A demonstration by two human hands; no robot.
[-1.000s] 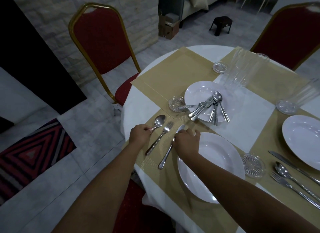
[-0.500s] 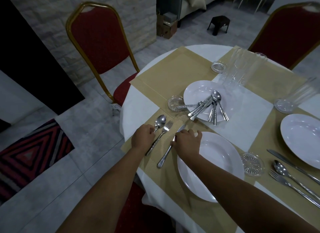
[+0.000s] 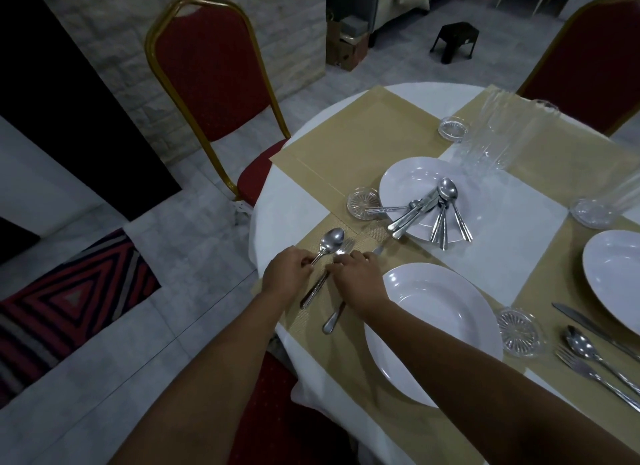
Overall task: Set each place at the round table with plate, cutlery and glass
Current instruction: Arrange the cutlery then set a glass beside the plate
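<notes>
L hand (image 3: 287, 274) pinches spoon (image 3: 329, 241); R hand (image 3: 358, 279) knuckles-up, fingertips on fork (image 3: 325, 279).

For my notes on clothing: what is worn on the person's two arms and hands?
Nothing is worn that shows. Both forearms are bare up to the frame edge, with no sleeve in view. The left hand and the right hand carry no glove, ring, watch or bracelet that I can see.
</notes>
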